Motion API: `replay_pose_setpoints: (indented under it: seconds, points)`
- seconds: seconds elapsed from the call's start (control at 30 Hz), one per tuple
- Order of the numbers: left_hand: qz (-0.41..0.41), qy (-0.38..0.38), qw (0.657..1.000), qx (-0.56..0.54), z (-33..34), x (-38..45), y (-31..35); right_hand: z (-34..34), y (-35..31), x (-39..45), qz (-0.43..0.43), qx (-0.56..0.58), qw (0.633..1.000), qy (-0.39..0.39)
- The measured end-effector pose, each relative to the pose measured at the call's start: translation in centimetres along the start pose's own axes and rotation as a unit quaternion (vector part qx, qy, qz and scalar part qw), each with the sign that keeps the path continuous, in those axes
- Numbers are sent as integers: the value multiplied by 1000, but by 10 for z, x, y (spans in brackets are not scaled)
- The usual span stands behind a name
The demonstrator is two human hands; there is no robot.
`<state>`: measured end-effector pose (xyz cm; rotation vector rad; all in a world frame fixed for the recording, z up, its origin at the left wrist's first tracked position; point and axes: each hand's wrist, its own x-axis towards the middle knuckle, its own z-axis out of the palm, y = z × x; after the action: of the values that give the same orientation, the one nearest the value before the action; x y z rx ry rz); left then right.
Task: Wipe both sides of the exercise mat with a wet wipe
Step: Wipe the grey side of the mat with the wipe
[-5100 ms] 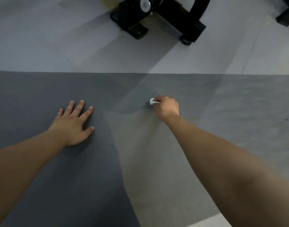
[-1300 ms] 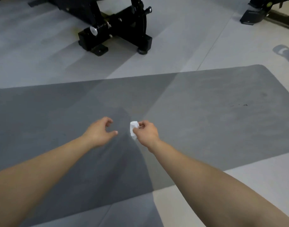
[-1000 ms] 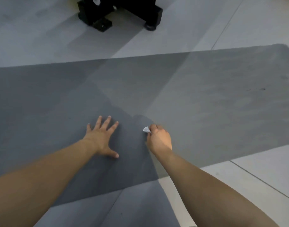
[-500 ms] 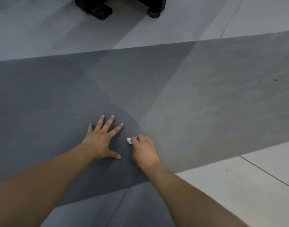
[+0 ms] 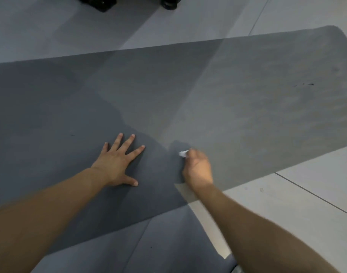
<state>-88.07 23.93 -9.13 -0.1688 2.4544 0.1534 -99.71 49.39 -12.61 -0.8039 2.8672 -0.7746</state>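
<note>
Where it lies flat on the pale tiled floor [image 5: 316, 203], one grey exercise mat [image 5: 227, 99] with a fine matte texture and a rounded corner runs left to right. One crumpled white wet wipe [image 5: 183, 153] is pinched in the right hand [image 5: 197, 169] against it. Spread flat, the left hand [image 5: 117, 163] presses the mat.

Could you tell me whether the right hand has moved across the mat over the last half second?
Yes. The right hand, gripping the wet wipe, has slid right, away from the left hand pressed flat on the mat.
</note>
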Motion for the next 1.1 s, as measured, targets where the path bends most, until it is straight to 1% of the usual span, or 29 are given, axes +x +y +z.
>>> replay_pose_setpoints:
  seconds: [0.03,0.13,0.2,0.27,0.33,0.4,0.47,0.53,0.6,0.67,0.73,0.8,0.87,0.93,0.97,1.03,1.1]
  points:
    - [9,0,1000,-2,0,-1,2,17,-24,-14,-27,13,999,-27]
    - [59,5,998,1,4,-5,8,48,-81,-47,-103,-28,988,-116]
    - [77,8,997,1,7,-9,11,46,-82,-46,-168,-49,977,-123]
    - [77,8,997,3,10,-11,12,32,-59,-33,-210,-78,967,-124]
    - [78,8,997,12,10,-13,11,15,-19,-16,-192,-97,970,-116]
    - [79,5,997,21,9,-14,10,-6,24,-1,-144,-121,978,-92]
    - [76,3,997,27,9,-14,12,-28,59,9,-82,-142,985,-50]
    - [75,2,997,29,10,-14,13,-40,70,13,-4,-133,991,-11]
    - [72,4,997,26,11,-15,14,-34,59,8,44,-101,994,24]
    - [69,6,997,25,12,-15,15,-13,31,-12,37,-47,998,21]
    - [65,8,998,19,12,-15,17,14,-8,-44,-5,-22,999,-26]
    - [61,7,998,13,10,-15,18,34,-49,-76,-45,-24,995,-91]
    - [58,6,998,13,9,-14,20,39,-69,-91,-115,-20,986,-122]
    - [54,2,998,12,9,-14,21,28,-54,-81,-176,-42,976,-122]
    - [54,1,998,15,8,-15,21,20,-36,-71,-184,-55,974,-121]
    - [54,3,998,18,7,-14,22,0,12,-49,-142,-80,980,-116]
    - [52,15,998,15,7,-14,22,-27,65,-33,-82,-127,985,-81]
